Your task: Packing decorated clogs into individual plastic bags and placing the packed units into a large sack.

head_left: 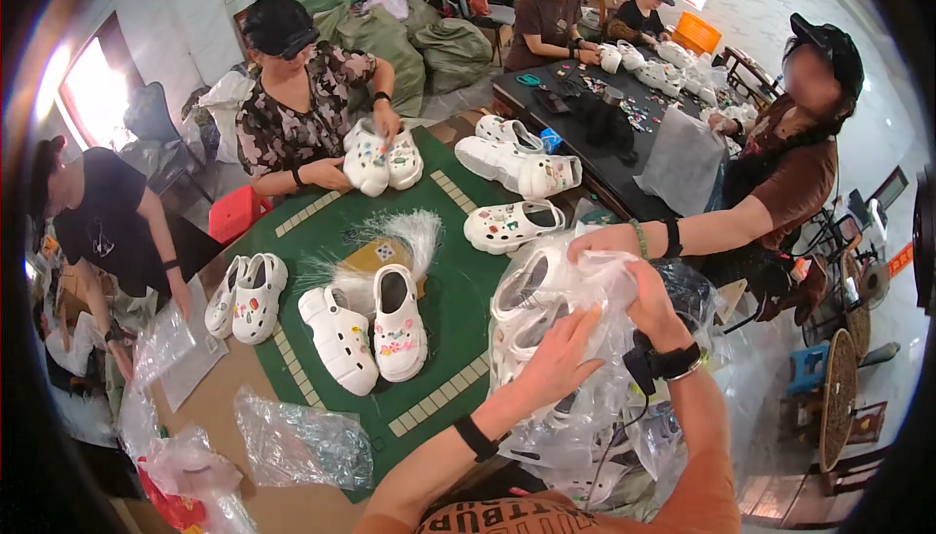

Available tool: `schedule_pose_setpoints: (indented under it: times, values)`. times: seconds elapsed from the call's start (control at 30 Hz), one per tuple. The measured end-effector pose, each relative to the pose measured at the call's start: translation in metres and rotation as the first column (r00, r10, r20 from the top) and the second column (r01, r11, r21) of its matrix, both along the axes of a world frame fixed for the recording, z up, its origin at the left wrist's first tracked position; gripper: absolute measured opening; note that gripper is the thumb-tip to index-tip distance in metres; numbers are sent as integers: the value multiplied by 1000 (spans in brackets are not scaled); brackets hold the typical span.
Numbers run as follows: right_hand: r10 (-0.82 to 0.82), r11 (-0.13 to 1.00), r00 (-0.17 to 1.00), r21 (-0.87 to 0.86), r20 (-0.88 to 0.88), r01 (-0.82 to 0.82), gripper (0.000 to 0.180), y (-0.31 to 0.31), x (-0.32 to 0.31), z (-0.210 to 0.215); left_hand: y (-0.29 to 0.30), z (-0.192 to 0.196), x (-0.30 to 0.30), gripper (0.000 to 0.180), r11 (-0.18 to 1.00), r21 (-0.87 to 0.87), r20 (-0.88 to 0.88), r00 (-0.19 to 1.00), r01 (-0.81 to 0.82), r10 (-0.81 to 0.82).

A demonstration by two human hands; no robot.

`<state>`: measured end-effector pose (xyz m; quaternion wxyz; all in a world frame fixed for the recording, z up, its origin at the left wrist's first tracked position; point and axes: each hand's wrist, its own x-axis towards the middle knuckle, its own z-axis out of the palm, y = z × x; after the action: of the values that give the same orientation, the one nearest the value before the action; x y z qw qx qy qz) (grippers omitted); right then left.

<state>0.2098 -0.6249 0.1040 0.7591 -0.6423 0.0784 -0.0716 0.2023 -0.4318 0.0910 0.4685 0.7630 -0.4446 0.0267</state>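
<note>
Left hand: my left hand [556, 358] lies flat-ish on the side of a clear plastic bag [575, 339], fingers spread a bit and pressing the film, not really clamped on anything.
Right hand: the right hand [655, 305] is pinched shut on the top of the same bag, bunching the plastic up near its mouth.
Bag: sits right between both hands, crinkly and see-through, with white clogs [526, 295] showing through the film just beyond my left fingers.
Other hand on the bag: a co-worker's hand [604, 239] comes in from the far right side and touches the upper edge of the bag, just above my right hand.
Pair nearest my left hand: two white clogs with charms [375, 329] lie side by side on the green mat [458, 290], off to the left of my left hand, soles down.
Past that pair: a bundle of clear plastic ties [405, 237] fans out over a small yellow card, further from me.
Far left: another white pair [244, 295] by a person in black, well apart from my hands.
Near my left forearm: an empty crumpled bag [302, 446] lies on the brown tabletop.
</note>
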Motion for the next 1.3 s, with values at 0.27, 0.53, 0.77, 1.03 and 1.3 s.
schedule_pose_setpoints:
  times: [0.27, 0.53, 0.77, 1.03, 1.3]
  values:
    - [-77, 995, 950, 78, 301, 56, 32, -58, 20, 75, 41, -13, 0, 59, 1000, -24, -607, 795, 0, -15]
    - [-665, 694, 741, 439, 88, 570, 30, -169, 52, 134, 83, -134, 1, 34, 980, 190, -648, 743, -52, 165]
    - [187, 676, 975, -705, -118, -215, 34, -74, -25, -25, 118, -202, -36, 91, 846, 492, -773, 549, 205, 317]
    - [-158, 984, 831, -155, -533, 88, 75, 36, -195, -275, 110, -260, -79, 100, 820, 547, -723, 589, 168, 361]
    - [265, 731, 701, 612, -663, 302, 24, 59, -212, -239, 100, -205, -62, 37, 815, 540, -753, 553, 210, 356]
